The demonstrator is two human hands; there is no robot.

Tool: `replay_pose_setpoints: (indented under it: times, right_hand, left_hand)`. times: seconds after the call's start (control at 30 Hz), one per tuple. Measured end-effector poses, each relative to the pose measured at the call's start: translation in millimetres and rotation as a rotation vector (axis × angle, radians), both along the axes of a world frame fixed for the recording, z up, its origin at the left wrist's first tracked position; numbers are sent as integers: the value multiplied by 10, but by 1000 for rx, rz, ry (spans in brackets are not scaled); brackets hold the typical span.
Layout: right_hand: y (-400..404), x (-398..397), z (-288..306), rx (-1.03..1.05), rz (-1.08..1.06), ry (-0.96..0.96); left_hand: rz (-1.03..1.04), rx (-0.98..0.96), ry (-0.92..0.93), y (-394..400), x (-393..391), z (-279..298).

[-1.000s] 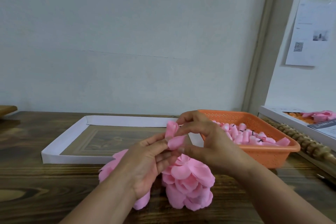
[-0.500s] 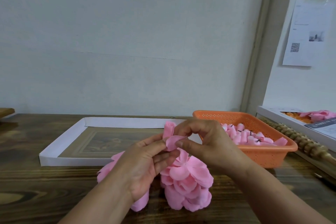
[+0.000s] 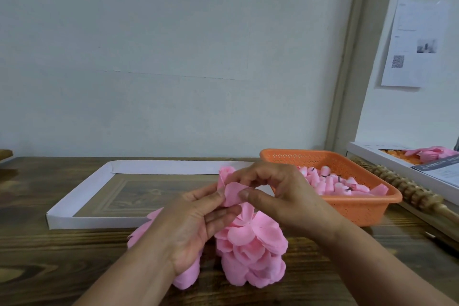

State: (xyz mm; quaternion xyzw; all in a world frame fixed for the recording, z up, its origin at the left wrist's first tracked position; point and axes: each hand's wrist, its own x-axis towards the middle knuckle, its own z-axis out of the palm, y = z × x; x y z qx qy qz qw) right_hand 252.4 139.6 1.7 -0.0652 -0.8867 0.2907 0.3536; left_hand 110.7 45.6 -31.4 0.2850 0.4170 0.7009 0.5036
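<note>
Both hands' grip, left hand point(image 3: 191, 221) and right hand point(image 3: 285, 196), pinches the pink petal point(image 3: 232, 196) between them.

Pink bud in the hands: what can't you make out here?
Head view only.
Base of the pink bud: hidden by the left hand and right hand pinching it and its petal.
Left of the petal pile: behind the left hand.
Print on the wall sheet: too small.
The white box: cut by the right edge.

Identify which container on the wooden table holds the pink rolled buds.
The orange perforated plastic basket at the right; the flat white cardboard tray at the left shows none.
</note>
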Motion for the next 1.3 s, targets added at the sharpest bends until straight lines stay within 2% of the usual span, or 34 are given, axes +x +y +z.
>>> replay_pose_setpoints:
  times: [0.2,0.53,0.77,0.87,1.03,1.2,1.3]
  right_hand:
    - [55,-12,42,110,37,15]
    - [42,-80,39,36,-58,7]
    - [95,-116,0,-45,-106,38]
    - [113,-122,-11,-42,-119,26]
    - [135,-123,65,-195,17,-22]
    - [237,-92,162,-222,142,-204]
    - [268,-102,175,-272,215,-240]
  left_hand:
    - [17,-54,30,19,41,46]
    - [42,-36,71,-6,55,77]
    - [-34,52,127,-53,53,53]
    - [13,48,143,-24,85,20]
    - [37,7,94,0,67,-1]
    - [12,-37,80,14,55,2]
    - [-10,-64,72,17,37,7]
